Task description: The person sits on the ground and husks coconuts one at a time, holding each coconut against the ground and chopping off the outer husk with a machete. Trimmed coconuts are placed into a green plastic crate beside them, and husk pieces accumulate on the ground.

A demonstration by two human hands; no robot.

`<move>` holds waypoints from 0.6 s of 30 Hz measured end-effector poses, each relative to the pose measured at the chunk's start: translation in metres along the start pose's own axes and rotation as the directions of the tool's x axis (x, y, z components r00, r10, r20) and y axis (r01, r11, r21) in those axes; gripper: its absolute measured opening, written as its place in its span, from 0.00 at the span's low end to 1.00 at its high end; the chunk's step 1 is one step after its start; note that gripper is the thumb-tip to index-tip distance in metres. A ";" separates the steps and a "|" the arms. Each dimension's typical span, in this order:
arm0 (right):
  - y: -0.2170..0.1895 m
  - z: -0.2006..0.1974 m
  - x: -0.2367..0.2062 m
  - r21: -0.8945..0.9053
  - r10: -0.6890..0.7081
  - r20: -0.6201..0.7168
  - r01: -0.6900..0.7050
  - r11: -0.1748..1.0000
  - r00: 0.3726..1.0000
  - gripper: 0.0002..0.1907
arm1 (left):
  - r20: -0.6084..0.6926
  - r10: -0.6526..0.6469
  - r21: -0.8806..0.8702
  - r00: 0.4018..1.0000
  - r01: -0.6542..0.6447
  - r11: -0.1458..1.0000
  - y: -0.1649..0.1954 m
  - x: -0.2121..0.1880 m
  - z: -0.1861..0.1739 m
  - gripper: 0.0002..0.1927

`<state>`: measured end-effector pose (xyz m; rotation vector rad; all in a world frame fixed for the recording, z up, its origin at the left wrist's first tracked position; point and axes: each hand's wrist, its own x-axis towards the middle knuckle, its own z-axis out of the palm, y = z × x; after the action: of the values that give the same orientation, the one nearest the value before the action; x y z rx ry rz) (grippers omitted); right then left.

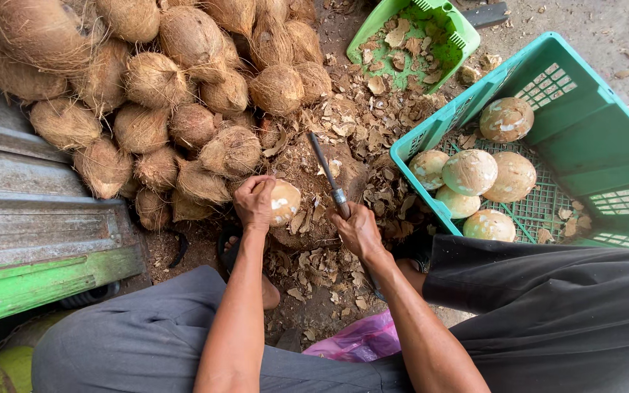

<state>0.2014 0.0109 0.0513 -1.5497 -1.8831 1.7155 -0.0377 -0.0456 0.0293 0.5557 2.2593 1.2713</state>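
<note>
Fingers of the left hand [255, 201] clamp over a peeled coconut [284, 201] on the stump [314, 196]; the right hand [358, 231] grips a knife [327, 175] pointing to eleven o'clock. That nut looks hard, heavy, round, likely slippery; best cupped from above. Husked coconuts [183, 94] pile at ten o'clock, a green crate [584, 109] at two.

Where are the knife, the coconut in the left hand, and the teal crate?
knife [323, 164]: head view, mid-blade, above the right hand [358, 231].
peeled coconut [285, 201]: head view, pale exposed side beside the left hand [255, 202].
teal crate [597, 149]: head view, bare inner wall on the right.
</note>
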 end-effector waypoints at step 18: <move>-0.019 0.014 -0.025 -0.055 -0.168 0.015 0.168 0.984 0.986 0.22 | 0.061 0.182 -0.095 0.981 -0.176 0.980 -0.009 0.004 -0.002 0.23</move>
<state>0.1922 -0.0134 0.0744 -1.3583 -2.0194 1.6151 -0.0430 -0.0489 0.0216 0.7722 2.1224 1.4097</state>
